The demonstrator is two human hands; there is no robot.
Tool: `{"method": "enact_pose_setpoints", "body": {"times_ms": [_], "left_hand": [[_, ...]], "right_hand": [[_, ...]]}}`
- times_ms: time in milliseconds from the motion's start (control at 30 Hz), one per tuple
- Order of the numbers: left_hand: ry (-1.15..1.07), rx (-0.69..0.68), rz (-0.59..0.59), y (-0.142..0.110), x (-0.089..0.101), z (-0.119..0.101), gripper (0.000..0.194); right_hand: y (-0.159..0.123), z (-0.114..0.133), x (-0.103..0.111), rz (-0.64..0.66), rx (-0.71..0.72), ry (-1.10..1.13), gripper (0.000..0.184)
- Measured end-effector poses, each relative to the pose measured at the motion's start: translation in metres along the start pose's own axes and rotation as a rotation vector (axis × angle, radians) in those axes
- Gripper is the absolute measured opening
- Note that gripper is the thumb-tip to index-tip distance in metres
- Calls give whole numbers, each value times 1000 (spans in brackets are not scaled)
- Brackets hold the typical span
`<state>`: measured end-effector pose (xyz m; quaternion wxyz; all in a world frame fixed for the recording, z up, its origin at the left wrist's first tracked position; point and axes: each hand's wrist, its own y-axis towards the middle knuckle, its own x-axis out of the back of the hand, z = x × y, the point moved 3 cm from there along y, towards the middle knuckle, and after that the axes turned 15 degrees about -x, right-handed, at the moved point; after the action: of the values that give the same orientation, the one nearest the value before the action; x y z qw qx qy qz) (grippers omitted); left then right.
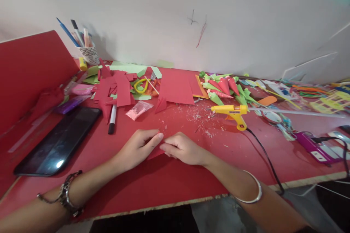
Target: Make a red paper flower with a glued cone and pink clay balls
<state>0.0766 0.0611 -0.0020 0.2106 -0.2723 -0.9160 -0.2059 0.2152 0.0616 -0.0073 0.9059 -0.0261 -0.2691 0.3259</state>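
My left hand (139,146) and my right hand (183,148) meet over a small piece of red paper (155,152) lying on the red table (153,185). The left fingers press down on the paper's upper edge. The right fingers are curled and pinch its right end. Most of the paper is hidden under the two hands. A watch sits on my left wrist and a silver bangle on my right.
A yellow glue gun (232,113) with a black cord lies right of the hands. A dark tablet (58,142) lies at left, a marker (112,119) beside it. Red paper scraps (116,89), a red sheet (176,88), paper cones (224,87) and a pen cup (88,54) line the wall.
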Motion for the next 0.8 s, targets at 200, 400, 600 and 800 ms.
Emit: {"method": "enact_pose_setpoints", "body": {"times_ms": [200,400,600,800], "left_hand": [[-56,-5,-16,0,0,-1,40],[-83,-52,-25,0,3,-5,40],[-118,-46,64,1,0,-4,32],[-211,61,160,-1,-4,2,28]], "right_hand": [[-1,2,-2,50,17,48,38],[-3,5,-2,87,42,126,37],[0,-2,2,-32,-37,212,37],[3,-5,2,-92,-80,250,39]]}}
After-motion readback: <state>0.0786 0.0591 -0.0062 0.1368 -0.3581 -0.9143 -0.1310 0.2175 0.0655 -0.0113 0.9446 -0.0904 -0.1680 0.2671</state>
